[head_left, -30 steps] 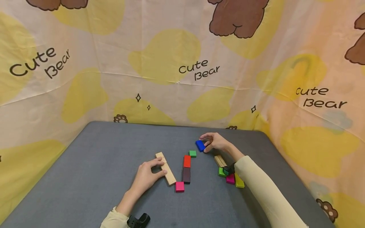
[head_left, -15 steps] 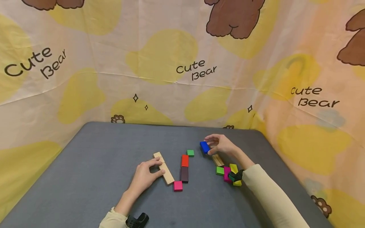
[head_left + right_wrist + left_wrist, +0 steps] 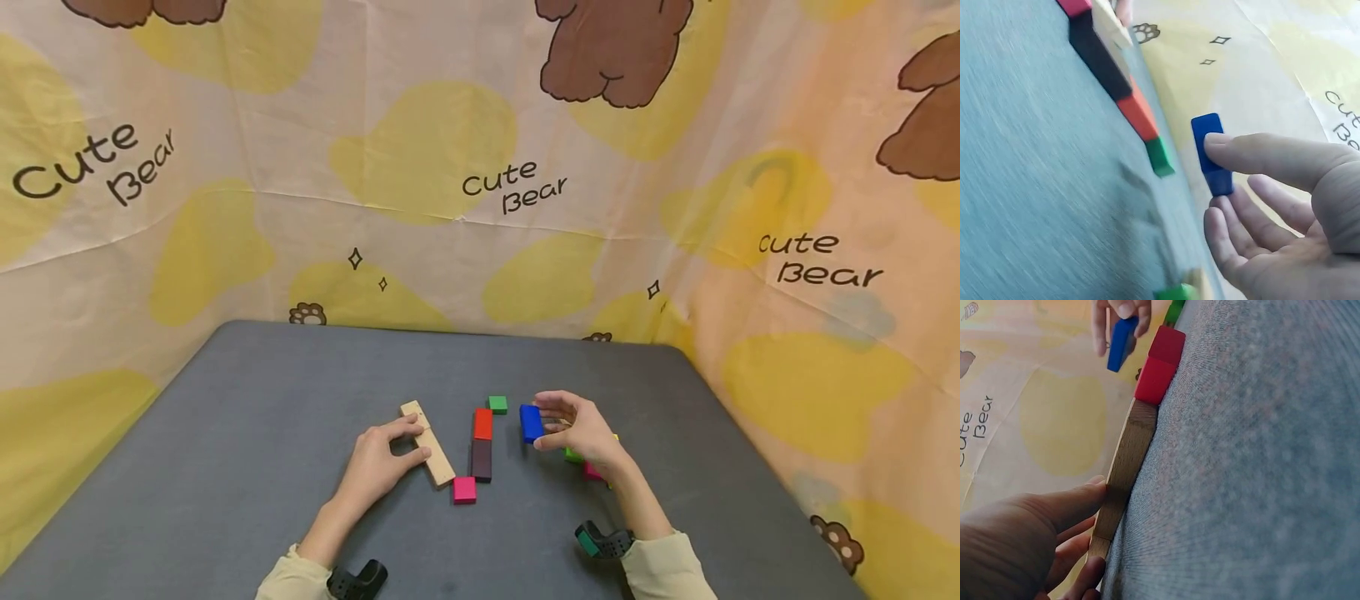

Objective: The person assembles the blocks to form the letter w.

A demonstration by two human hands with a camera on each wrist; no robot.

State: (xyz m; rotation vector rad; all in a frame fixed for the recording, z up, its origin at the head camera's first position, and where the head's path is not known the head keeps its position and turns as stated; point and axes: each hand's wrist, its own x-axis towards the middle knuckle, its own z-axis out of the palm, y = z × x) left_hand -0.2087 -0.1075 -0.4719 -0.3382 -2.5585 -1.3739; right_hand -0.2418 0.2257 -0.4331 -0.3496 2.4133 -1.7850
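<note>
My right hand (image 3: 588, 429) pinches a blue block (image 3: 531, 424) between thumb and fingers, raised above the table in both wrist views. My left hand (image 3: 377, 462) rests its thumb and fingertips along the left side of two plain wooden blocks (image 3: 437, 454) laid end to end in a slanting row. A pink block (image 3: 464, 490) sits at the row's near end. From there a dark purple block (image 3: 482, 461), a red block (image 3: 483, 424) and a small green block (image 3: 498, 405) run away from me, left of the blue one.
Behind my right hand and wrist, a light green block (image 3: 573, 456) and a magenta block (image 3: 592, 471) are partly hidden. The grey table (image 3: 315, 375) ends at a printed cloth backdrop (image 3: 420, 158) at the back and sides.
My right hand has carried the blue block back toward me, turning it straighter, and now covers part of the right-hand pile. My left hand keeps its place on the wooden blocks.
</note>
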